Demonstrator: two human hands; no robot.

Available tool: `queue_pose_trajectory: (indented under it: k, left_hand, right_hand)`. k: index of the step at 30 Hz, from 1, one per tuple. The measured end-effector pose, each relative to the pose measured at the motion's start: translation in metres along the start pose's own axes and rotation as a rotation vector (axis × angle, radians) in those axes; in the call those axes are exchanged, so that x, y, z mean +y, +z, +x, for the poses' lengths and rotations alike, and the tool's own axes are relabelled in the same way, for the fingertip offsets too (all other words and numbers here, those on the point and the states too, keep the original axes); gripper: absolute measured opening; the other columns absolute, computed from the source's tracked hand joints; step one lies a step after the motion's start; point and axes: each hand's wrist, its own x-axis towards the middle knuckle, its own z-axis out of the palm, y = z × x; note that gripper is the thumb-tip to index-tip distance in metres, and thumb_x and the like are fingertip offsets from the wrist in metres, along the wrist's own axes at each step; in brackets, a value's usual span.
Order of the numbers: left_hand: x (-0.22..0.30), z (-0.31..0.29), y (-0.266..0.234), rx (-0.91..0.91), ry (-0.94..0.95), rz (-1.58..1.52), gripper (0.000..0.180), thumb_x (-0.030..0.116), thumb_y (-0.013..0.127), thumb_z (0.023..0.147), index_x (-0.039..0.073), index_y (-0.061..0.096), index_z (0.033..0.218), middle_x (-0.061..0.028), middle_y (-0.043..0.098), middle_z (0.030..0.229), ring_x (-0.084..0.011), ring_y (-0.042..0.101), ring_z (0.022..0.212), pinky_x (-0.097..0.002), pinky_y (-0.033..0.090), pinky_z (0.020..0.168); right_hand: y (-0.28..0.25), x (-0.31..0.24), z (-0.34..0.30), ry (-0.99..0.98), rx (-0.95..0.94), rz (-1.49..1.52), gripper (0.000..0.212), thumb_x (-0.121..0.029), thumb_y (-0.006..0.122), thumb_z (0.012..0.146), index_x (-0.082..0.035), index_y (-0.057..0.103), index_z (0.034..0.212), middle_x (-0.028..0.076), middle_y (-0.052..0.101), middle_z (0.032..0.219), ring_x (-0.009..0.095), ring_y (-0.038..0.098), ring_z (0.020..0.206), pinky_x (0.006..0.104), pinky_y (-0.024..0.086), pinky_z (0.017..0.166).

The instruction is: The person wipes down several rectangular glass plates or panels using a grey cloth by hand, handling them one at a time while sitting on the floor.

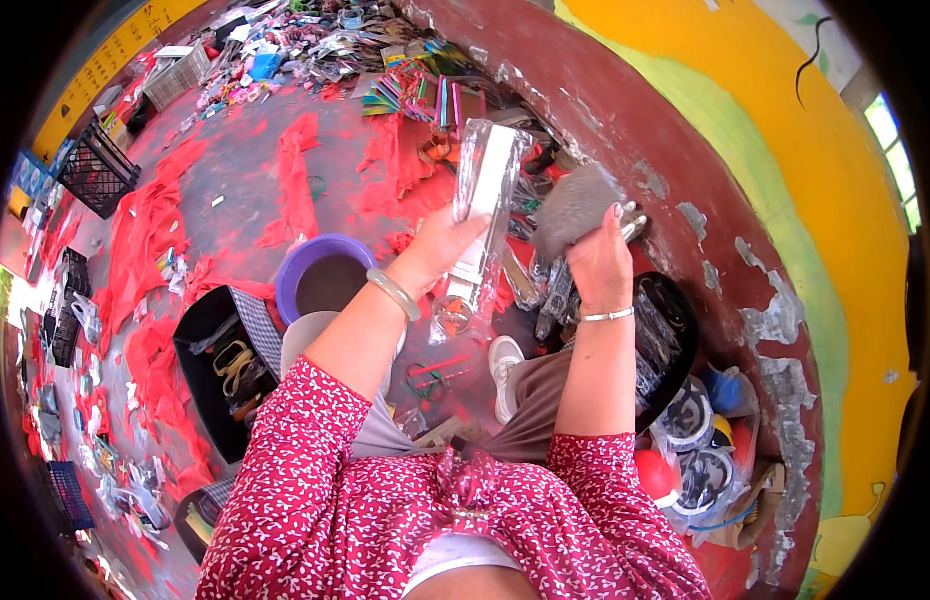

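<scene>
My left hand (pixel 443 245) is closed around a long white item in a clear plastic wrapper (pixel 490 170), held upright in front of me. What is inside the wrapper I cannot make out. A grey-brown cloth (pixel 577 208) is bunched in my right hand (pixel 601 262), beside the wrapped item and apart from it. Below my left forearm a purple basin (pixel 286 285) holds dark liquid. Under my right forearm lie several plastic-wrapped dark items (pixel 557 300).
A black bin (pixel 200 400) of assorted goods stands at my left; another black bin (pixel 685 345) with wrapped goods is at my right. Bagged balls (pixel 657 478) lie beside the peeling wall (pixel 785 330). Red scraps (pixel 155 260) litter the floor. Heaped goods (pixel 325 60) fill the far end.
</scene>
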Motion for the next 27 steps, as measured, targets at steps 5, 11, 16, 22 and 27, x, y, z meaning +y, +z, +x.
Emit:
queue_pose_trajectory:
  k: [5, 11, 16, 22, 27]
  left_hand:
    - [-0.026, 0.01, 0.003, -0.085, 0.166, 0.294, 0.025, 0.011, 0.049, 0.087, 0.0, 0.053, 0.108, -0.0036, 0.058, 0.095, -0.0095, 0.053, 0.085, -0.0248, 0.043, 0.076]
    - [-0.037, 0.004, 0.016, -0.262, 0.225, 0.316, 0.027, 0.004, 0.045, 0.086, 0.001, 0.049, 0.112, -0.0024, 0.056, 0.099, -0.0099, 0.051, 0.09, -0.0265, 0.041, 0.083]
    - [-0.023, -0.006, 0.023, -0.296, 0.162, 0.352, 0.024, 0.002, 0.045, 0.084, -0.001, 0.051, 0.107, -0.0034, 0.056, 0.098, -0.0108, 0.051, 0.091, -0.0273, 0.041, 0.083]
    - [-0.036, 0.002, 0.014, -0.43, 0.079, 0.343, 0.029, 0.011, 0.051, 0.086, -0.001, 0.05, 0.112, -0.0024, 0.054, 0.101, -0.0109, 0.051, 0.091, -0.0269, 0.041, 0.083]
    - [-0.027, 0.0, 0.02, -0.405, -0.181, 0.128, 0.047, 0.028, 0.057, 0.086, 0.001, 0.045, 0.122, -0.0034, 0.052, 0.109, -0.011, 0.049, 0.096, -0.0259, 0.04, 0.084]
  right_hand:
    - [0.013, 0.019, -0.002, 0.169, -0.091, 0.158, 0.041, -0.031, 0.046, 0.09, -0.001, 0.045, 0.119, 0.01, 0.053, 0.116, 0.023, 0.05, 0.105, 0.0377, 0.04, 0.089]
    - [0.01, 0.052, 0.003, -0.102, 0.251, -0.12, 0.02, -0.004, 0.059, 0.081, -0.005, 0.053, 0.1, 0.003, 0.059, 0.093, 0.014, 0.058, 0.083, 0.0282, 0.048, 0.074]
    - [0.015, 0.061, 0.001, -0.121, 0.435, -0.067, 0.026, -0.007, 0.062, 0.079, -0.007, 0.052, 0.102, 0.004, 0.058, 0.096, 0.015, 0.055, 0.088, 0.0297, 0.047, 0.077]
    - [-0.003, 0.05, 0.003, 0.028, 0.242, 0.125, 0.024, -0.019, 0.059, 0.082, -0.005, 0.056, 0.101, 0.004, 0.059, 0.099, 0.017, 0.057, 0.088, 0.0311, 0.048, 0.077]
    - [-0.006, 0.037, 0.013, -0.12, 0.396, 0.161, 0.019, -0.016, 0.049, 0.086, -0.005, 0.055, 0.101, 0.005, 0.06, 0.093, 0.017, 0.058, 0.083, 0.0326, 0.049, 0.076]
